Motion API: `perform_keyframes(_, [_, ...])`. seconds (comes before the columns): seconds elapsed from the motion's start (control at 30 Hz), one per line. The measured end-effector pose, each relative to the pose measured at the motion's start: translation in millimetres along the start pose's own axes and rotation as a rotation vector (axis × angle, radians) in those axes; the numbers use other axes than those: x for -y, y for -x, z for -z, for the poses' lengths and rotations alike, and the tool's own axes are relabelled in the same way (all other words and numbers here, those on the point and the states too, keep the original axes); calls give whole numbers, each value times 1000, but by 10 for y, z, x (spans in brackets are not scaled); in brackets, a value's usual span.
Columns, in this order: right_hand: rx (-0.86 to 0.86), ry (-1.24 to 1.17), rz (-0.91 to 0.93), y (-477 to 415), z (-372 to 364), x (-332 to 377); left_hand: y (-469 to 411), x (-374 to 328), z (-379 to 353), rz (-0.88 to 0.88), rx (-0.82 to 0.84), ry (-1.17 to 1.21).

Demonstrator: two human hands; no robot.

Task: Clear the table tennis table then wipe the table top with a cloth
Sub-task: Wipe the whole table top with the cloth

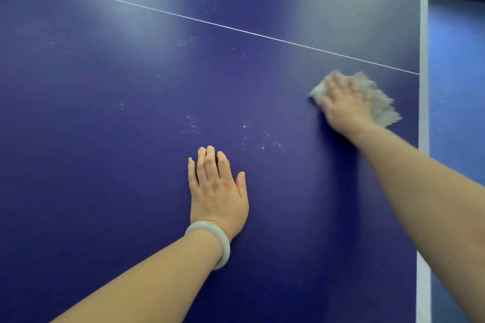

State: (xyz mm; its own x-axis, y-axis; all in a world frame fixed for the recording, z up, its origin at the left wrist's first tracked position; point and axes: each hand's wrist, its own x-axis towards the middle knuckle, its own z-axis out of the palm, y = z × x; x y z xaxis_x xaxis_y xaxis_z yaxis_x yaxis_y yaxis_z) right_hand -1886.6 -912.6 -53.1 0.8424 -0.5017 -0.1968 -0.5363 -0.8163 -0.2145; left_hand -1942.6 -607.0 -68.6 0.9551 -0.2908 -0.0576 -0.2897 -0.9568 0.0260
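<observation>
The person is leaning over the dark blue table tennis table (105, 139), and both bare forearms are reaching in from the bottom of the frame. The left hand (217, 191) is lying palm down on the table top at lower centre, its 4 fingers straight and held together, the thumb just beside them. A pale bangle (221, 244) is sitting on that wrist.

At right of centre, the right hand (346, 105) is pressing down on a greyish-white cloth (380, 105), which is lying on the table top near the white edge band (423, 34). Its fingers are looking flat and close together on the cloth, though blur is softening them.

A thin white line (210, 23) is running diagonally from upper left to middle right. Small white specks (190, 124) are dotting the surface between the hands. A blue floor (456, 60) is showing at far right.
</observation>
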Motion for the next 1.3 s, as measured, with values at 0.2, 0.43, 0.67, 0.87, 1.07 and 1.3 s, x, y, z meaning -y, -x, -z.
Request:
perform_keyframes(0.2, [46,66,385,695,-202,-6,13,7,14,1,-10,36])
perform_keyframes(0.43, [-131,36,-298,1089,-261,-153,27,13,9,-3,-25,65])
perform_keyframes(0.67, [-28,94,284,1510,-523,445,16,10,20,7,-32,82])
perform_keyframes(0.87, [-71,6,-200,1304,-252,-324,19,4,3,8,-39,69])
perform_keyframes(1.07, [-108,93,86,2270,-667,392,23,9,-9,9,-41,55])
perform_keyframes(1.3, [-30,82,-17,2110,-462,-220,7,6,5,0,-40,48])
